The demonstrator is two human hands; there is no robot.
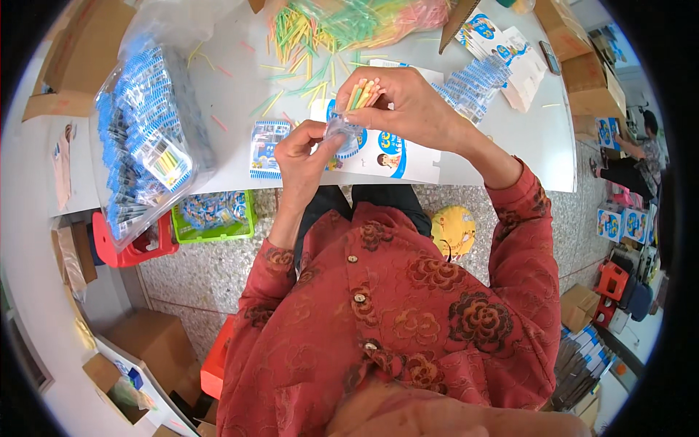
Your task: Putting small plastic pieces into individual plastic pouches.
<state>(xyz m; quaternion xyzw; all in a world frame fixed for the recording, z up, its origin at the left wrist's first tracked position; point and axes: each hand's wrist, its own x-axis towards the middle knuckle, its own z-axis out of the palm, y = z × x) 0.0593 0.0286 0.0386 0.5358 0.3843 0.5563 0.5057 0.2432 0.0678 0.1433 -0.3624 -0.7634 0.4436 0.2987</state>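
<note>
Over the near edge of the white table, my right hand (pixel 408 105) grips a small bundle of thin coloured sticks (pixel 362 95), yellow, green, orange and pink. My left hand (pixel 298 156) pinches a small clear plastic pouch with blue print (pixel 341 130), just below the bundle. The sticks' lower ends are at the pouch's mouth; my fingers hide how far they reach inside. Under my hands lies a printed white and blue card sheet (pixel 419 156). Beside my left hand is a stack of flat blue-printed pouches (pixel 269 146).
Loose sticks (pixel 291 36) spill from a large clear bag (pixel 364 22) at the back. A big bag of printed pouches (pixel 145 138) stands left, above a green basket (pixel 215 234) and red stool (pixel 116 251). More pouches (pixel 473 84) lie right. Another person (pixel 641 156) sits far right.
</note>
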